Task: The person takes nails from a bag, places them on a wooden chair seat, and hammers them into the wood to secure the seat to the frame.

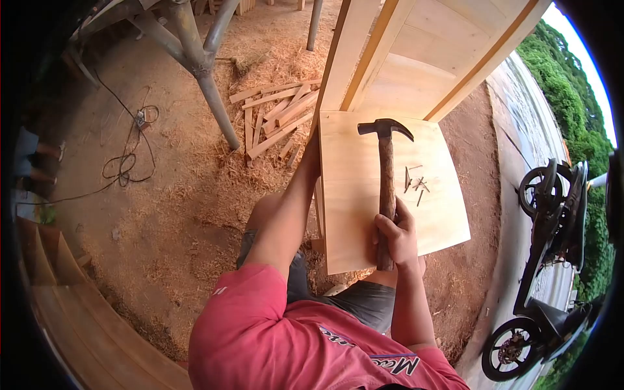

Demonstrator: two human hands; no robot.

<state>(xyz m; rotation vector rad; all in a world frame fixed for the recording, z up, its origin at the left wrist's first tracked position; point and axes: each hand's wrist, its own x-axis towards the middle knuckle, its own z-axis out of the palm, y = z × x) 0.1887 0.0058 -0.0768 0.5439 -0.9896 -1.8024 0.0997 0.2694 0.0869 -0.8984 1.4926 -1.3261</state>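
My right hand [400, 234] is wrapped round the wooden handle of a claw hammer [387, 166], near its lower end. The dark metal head points away from me, over a pale wooden panel [351, 195]. Several nails [418, 184] lie loose on that panel, just right of the handle. An upright wooden frame with inset boards [422, 71] rises from the panel's far edge. My left arm reaches forward along the panel's left edge. The left hand [315, 151] goes behind the wood, so its fingers are hidden.
Cut wood strips [286, 114] lie in a pile on the shavings-covered ground. A metal trestle leg [214, 107] stands at upper left, with a black cable [123, 170] nearby. A motorcycle [546, 260] is parked at right. Long boards [84, 318] sit at lower left.
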